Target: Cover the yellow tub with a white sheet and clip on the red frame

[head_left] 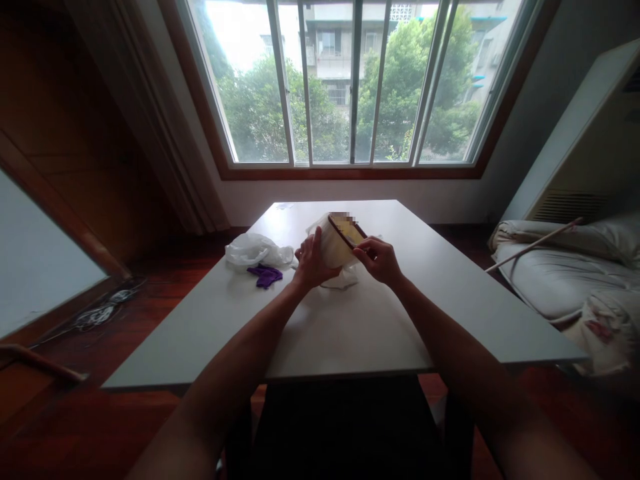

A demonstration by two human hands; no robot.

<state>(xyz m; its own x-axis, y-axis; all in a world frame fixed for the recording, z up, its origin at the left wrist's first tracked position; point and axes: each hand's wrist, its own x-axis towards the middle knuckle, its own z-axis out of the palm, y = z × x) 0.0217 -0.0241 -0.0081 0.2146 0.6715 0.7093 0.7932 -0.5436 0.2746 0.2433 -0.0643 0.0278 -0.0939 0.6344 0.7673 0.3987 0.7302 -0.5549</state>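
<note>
Above the middle of the white table (345,327) I hold a cream-coloured, box-like thing (333,248) with a dark brown rim and a yellowish face. It is tilted, and part of that face is blurred out, so its exact kind is unclear. My left hand (313,259) wraps round its left side, thumb stretched along the bottom. At the lower right end of the rim, my right hand (377,257) pinches the edge between thumb and fingers. Thin white material (343,279) lies beneath it on the tabletop.
To the left on the table are a crumpled white plastic bag (253,250) and a purple cloth (266,275). A stick (535,245) leans over pale bundled bedding (555,273) on the right. Cables (103,312) lie on the floor at left. A window (350,87) is ahead.
</note>
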